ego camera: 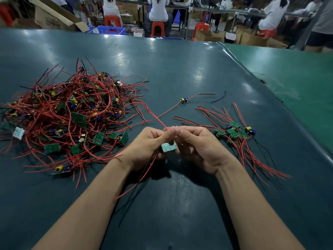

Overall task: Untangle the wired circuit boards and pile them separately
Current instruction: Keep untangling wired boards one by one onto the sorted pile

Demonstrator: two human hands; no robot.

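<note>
Closest to me are two bare forearms reaching out over the dark green mat (180,69), and the hands meet just above it, fingertips touching. The left hand (146,147) has its fingers curled round a small green circuit board (168,147), solder side up, with the thumb on top. The right hand (196,148) is curled in from the other side, pinching the same board along its right edge. So both hands are closed on that one piece, none of the fingers spread wide.

A red wire (155,117) runs up and away from between the fingertips toward the big heap. More red and black leads (142,179) hang down from the board and trail across the mat between the arms.

Off to the left sits the tangled heap (72,112), a big mess of red wires with green boards, yellow coils and blue capacitors all through it. To the right of the hands is the sorted pile (234,132), a handful of boards lying close together with their wires fanned out both ways. A single loose board (183,100) sits alone farther back, between the two piles.

Beyond the mat's far edge there are cardboard boxes (54,17), a blue crate (111,30), and people in white tops sitting on red stools (158,28) at benches.
</note>
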